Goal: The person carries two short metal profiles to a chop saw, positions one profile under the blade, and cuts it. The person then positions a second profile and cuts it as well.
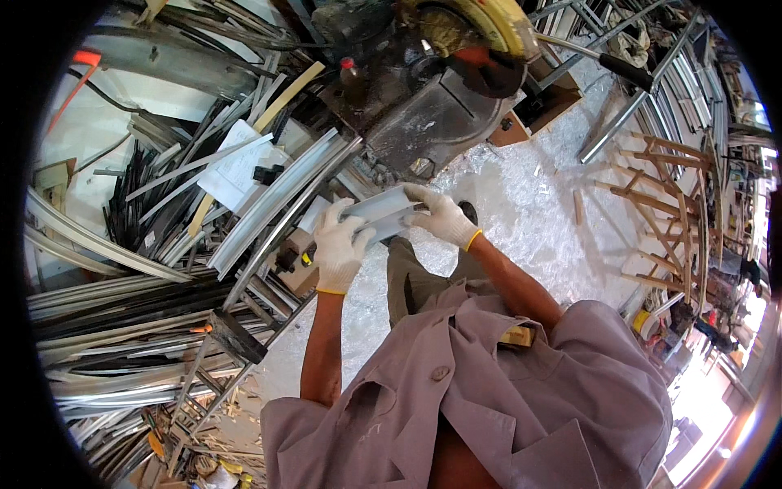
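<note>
Both my hands wear white knitted gloves with yellow cuffs. My left hand (pixel 336 247) grips the near left end of a short grey metal profile piece (pixel 381 209). My right hand (pixel 442 216) holds its right end, fingers curled over the top edge. The piece is held level in front of my chest, just below the base of a cut-off saw (pixel 440 110) with a yellow blade guard (pixel 489 24).
Long aluminium profiles (pixel 269 204) and dark strips are stacked in racks at the left. A sheet of paper (pixel 232 167) lies on them. The floor (pixel 538 204) is covered in pale metal shavings. A wooden frame (pixel 668 204) and more bars stand at the right.
</note>
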Available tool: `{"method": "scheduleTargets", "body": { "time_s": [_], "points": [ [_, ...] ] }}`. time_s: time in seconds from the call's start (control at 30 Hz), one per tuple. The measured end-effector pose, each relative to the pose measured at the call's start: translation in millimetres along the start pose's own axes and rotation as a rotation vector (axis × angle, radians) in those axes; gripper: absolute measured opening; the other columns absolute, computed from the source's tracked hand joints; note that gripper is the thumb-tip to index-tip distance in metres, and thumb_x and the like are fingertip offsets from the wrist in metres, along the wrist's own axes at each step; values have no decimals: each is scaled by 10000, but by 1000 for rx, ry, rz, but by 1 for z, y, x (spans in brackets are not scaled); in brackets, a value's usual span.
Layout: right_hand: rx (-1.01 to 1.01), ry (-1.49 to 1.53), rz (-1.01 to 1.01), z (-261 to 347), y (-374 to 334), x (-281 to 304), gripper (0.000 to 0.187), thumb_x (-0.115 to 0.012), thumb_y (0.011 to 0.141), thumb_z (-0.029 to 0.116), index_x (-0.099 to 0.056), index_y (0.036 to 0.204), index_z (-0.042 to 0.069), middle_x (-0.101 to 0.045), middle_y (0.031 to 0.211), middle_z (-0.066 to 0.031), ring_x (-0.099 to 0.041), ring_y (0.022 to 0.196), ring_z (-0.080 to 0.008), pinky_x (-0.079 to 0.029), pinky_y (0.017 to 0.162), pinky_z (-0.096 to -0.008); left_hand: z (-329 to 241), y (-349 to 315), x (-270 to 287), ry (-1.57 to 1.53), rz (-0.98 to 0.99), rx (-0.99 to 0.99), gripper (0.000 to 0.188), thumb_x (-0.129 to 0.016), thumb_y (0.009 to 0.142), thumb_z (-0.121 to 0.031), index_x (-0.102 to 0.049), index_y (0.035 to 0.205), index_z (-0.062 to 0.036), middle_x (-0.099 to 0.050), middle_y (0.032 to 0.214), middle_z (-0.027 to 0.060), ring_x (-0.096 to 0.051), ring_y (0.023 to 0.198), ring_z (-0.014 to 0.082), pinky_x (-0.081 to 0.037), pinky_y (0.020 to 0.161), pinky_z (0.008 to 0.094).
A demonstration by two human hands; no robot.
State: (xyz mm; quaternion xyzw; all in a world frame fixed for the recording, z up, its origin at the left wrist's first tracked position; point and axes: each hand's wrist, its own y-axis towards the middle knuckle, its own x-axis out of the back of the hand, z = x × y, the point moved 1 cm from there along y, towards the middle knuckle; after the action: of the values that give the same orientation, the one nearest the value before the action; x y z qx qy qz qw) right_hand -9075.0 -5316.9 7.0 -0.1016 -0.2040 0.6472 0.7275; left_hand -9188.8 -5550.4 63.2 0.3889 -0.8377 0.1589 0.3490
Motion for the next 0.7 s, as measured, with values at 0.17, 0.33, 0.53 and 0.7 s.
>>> {"method": "scheduleTargets", "body": {
  "time_s": [0.17, 0.33, 0.53, 0.7],
  "points": [
    [-170, 20, -180, -53, -37, 63, 718, -770, 940, 183, -445, 1539, -46, -604, 1474, -209, -629, 1308, -249, -514, 1084, -368, 13, 36, -105, 149, -114, 70, 154, -783, 855, -148, -785, 983, -62, -620, 1407, 141, -558, 1310, 380, -464, 1100, 458],
    [-333, -6, -189, -140, -120, 155, 570, -721, 976, 214, -548, 1449, -53, -703, 1311, -181, -674, 1221, -245, -522, 1061, -366, 38, 107, -188, 159, -320, 119, 136, -770, 880, -146, -773, 973, -47, -609, 1421, 149, -557, 1317, 375, -467, 1104, 454],
    [-472, 18, -311, -216, -201, 207, 551, -705, 962, 291, -618, 1385, -51, -748, 1220, -195, -718, 1150, -253, -539, 1015, -361, 55, 183, -247, 237, -482, -14, 155, -785, 902, -235, -793, 997, -114, -586, 1435, 123, -584, 1258, 376, -481, 1057, 492],
    [-594, -6, -319, -242, -230, 186, 544, -701, 969, 311, -634, 1365, -56, -755, 1197, -202, -720, 1136, -257, -544, 1003, -368, 28, 207, -261, 620, -515, -176, 152, -786, 858, -299, -769, 966, -194, -598, 1317, 48, -604, 1129, 326, -487, 921, 518]
  ]
}}
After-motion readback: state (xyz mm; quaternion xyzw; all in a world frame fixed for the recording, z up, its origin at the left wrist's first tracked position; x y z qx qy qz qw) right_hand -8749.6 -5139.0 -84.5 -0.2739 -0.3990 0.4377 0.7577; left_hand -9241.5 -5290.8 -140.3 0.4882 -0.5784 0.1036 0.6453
